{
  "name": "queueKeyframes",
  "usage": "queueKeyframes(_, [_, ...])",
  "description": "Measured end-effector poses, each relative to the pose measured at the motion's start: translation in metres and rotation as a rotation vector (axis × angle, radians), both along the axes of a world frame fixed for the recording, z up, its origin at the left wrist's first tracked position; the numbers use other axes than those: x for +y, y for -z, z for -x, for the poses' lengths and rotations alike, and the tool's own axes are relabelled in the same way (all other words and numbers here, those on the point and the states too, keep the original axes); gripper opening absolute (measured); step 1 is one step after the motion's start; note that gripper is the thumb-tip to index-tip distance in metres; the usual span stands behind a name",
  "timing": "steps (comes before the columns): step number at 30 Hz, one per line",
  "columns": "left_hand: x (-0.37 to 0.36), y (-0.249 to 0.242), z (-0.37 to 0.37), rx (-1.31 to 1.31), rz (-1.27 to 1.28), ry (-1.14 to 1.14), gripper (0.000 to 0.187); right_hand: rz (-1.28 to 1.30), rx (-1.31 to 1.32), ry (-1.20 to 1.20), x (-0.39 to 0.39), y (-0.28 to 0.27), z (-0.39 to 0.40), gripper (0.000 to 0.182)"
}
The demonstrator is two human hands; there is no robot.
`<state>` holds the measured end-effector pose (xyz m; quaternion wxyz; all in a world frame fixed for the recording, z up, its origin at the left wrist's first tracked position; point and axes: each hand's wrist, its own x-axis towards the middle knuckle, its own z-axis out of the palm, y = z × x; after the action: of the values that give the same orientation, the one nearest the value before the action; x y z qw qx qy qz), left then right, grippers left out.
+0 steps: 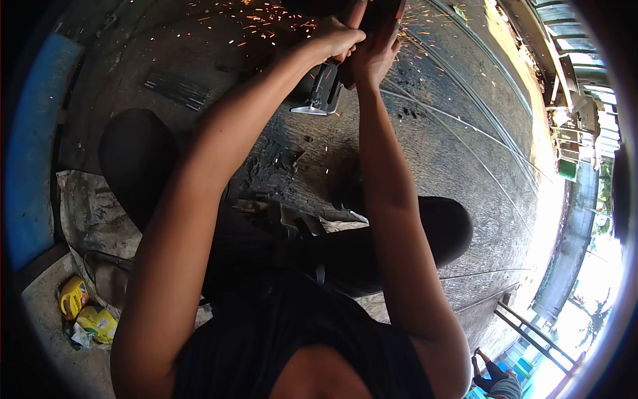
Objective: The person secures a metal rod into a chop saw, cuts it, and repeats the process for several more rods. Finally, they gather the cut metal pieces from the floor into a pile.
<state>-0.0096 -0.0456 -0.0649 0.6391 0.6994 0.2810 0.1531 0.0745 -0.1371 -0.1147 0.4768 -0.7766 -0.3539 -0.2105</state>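
I see both arms stretched forward over the dark floor (458, 166), hands meeting near the top edge of the view. My left hand (337, 36) is curled shut around the body of a grinder (323, 86), whose dark housing and pale metal guard hang just under the fist. My right hand (373, 56) sits touching the left, fingers wrapped over the tool's upper part; its grip looks closed, though the very top is cut off by the frame, so I cannot tell exactly what the fingertips press on. Orange sparks (266, 23) spray out to both sides of the hands and scatter across the floor.

Thin rods (478, 143) run in long curves over the floor to the right of the hands, well apart from each other. A short bundle of bars (174, 88) lies to the left. My knees, in dark trousers, frame the arms on either side, with a torn sheet (90, 213) under the left one. Yellow bottles (83, 309) sit at the lower left beside a blue panel (30, 153). At the bottom right another person (495, 379) crouches far off.
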Motion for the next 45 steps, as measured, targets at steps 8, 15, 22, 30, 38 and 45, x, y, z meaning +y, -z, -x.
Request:
queueKeyframes(8, [0.003,0.007,-0.004,0.002,0.006,-0.004,0.028,0.002,-0.03,-0.02,-0.002,-0.005,0.005,0.066])
queueKeyframes(15, [-0.003,-0.009,0.005,0.059,-0.011,0.02,0.024,0.052,-0.145,0.008,-0.001,-0.001,0.002,0.07])
queueKeyframes(22, [-0.001,-0.007,0.003,0.061,0.038,0.013,0.026,0.039,0.169,0.046,-0.003,-0.016,0.014,0.073])
queueKeyframes(30, [-0.003,-0.015,0.006,0.137,0.052,0.003,0.033,0.084,-0.018,0.028,-0.002,-0.012,0.012,0.075])
queueKeyframes(38, [-0.002,-0.018,0.008,0.135,0.039,0.043,0.034,0.058,0.231,0.023,-0.001,-0.009,0.01,0.073])
queueKeyframes(45, [-0.003,-0.012,0.005,0.13,0.033,-0.007,0.031,0.051,0.167,0.027,-0.003,-0.017,0.019,0.073])
